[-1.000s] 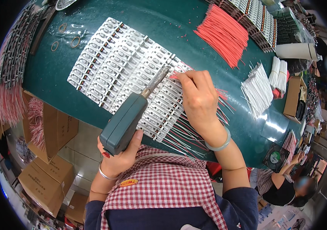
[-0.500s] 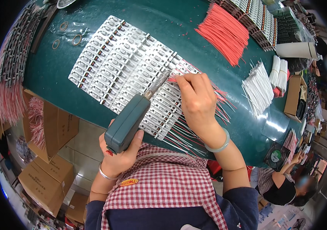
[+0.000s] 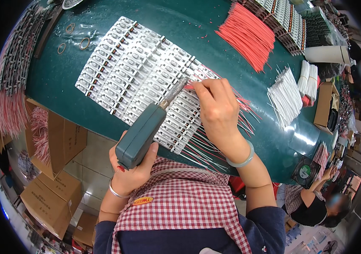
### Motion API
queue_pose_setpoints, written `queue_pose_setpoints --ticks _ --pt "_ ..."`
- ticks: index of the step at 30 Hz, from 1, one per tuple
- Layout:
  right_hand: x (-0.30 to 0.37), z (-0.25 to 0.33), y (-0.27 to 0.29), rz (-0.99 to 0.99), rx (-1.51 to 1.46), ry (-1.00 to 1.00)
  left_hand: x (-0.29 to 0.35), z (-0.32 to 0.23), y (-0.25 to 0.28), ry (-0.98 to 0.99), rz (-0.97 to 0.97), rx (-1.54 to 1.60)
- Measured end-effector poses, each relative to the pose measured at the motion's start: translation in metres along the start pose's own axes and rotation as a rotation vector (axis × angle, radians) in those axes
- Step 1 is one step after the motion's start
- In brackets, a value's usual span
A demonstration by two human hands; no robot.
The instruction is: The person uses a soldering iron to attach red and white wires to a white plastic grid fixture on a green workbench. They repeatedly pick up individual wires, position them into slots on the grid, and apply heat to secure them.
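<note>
My left hand [image 3: 134, 175] is wrapped round a dark green soldering gun [image 3: 140, 135], whose metal barrel points up and to the right. The barrel's tip reaches the upper right part of a panel of small white and silver modules [image 3: 136, 63] laid in rows on the table. Close to that tip, my right hand [image 3: 218, 108] pinches the end of a red wire [image 3: 189, 86] against the panel. Several red and white wires [image 3: 203, 154] trail off the panel's right edge, passing partly beneath my right hand and wrist. The exact joint is too small to make out.
On the green table [image 3: 189, 25] lie a pile of red wires [image 3: 248, 36] and a bunch of white wires [image 3: 285, 97]. Stacked modules [image 3: 282, 21] stand at the far right. Rubber bands [image 3: 85, 43] lie far left. A small black fan [image 3: 305, 172] sits near a co-worker [image 3: 311, 205]. Cardboard boxes [image 3: 51, 203] stand below left.
My right hand has shifted very slightly at the panel, still pinching the red wire. The soldering gun and left hand hold practically the same place.
</note>
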State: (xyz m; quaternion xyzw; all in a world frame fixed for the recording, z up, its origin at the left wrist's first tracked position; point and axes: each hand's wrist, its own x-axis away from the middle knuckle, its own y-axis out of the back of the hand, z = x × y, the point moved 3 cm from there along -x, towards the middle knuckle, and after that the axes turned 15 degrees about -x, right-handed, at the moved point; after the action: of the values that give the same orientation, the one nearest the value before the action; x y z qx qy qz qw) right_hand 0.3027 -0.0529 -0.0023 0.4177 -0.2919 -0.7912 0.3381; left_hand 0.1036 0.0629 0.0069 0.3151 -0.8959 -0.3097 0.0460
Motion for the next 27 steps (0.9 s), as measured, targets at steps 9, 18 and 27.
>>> queue_pose_setpoints --ticks 9,18,27 --pt "0.001 0.000 -0.002 -0.014 0.012 -0.012 0.008 0.002 0.003 0.081 -0.016 -0.006" --pt "0.002 0.000 -0.002 -0.031 0.021 0.002 0.000 0.001 -0.004 0.045 -0.018 0.078" --pt "0.001 0.002 -0.001 -0.024 0.032 -0.004 0.005 0.006 -0.003 0.015 -0.052 0.026"
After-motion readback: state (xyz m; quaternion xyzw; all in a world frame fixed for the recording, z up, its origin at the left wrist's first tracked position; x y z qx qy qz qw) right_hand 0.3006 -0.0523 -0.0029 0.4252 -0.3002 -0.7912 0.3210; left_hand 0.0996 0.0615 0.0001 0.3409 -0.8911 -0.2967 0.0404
